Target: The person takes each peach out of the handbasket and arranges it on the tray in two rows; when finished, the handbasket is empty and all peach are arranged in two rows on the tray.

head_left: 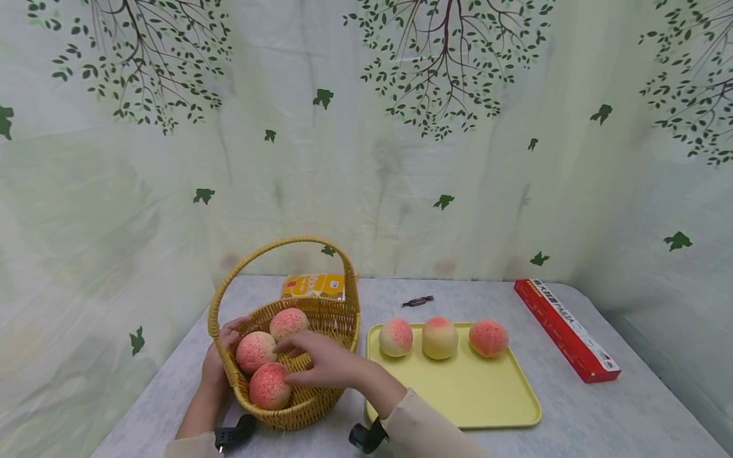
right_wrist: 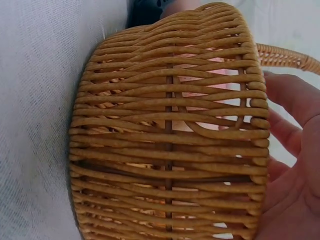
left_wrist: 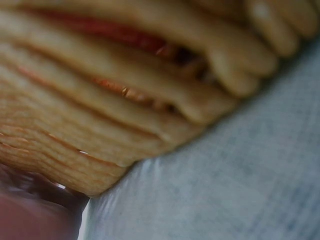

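Note:
A wicker basket (head_left: 312, 407) with a tall arched handle stands on the table and holds three pink-and-cream peaches: one at the back (head_left: 289, 322), one at the left (head_left: 255, 353) and one at the front (head_left: 270, 387). My left hand (head_left: 220, 356) grips the basket's left rim, partly hidden behind the handle. Over the basket's opening reaches my right hand (head_left: 326, 360), its fingers loosely spread beside the left and front peaches. Whether its fingertips touch them is hard to tell. In the right wrist view, the right hand (right_wrist: 295, 150) shows beyond the woven wall, its fingers loosely bent.
Right of the basket lies a yellow tray (head_left: 487, 401) with three peaches along its far edge. A red pasta box (head_left: 567, 331) lies at the far right. Behind the basket is an orange-yellow packet (head_left: 314, 285); a small dark wrapped item (head_left: 418, 301) lies behind the tray.

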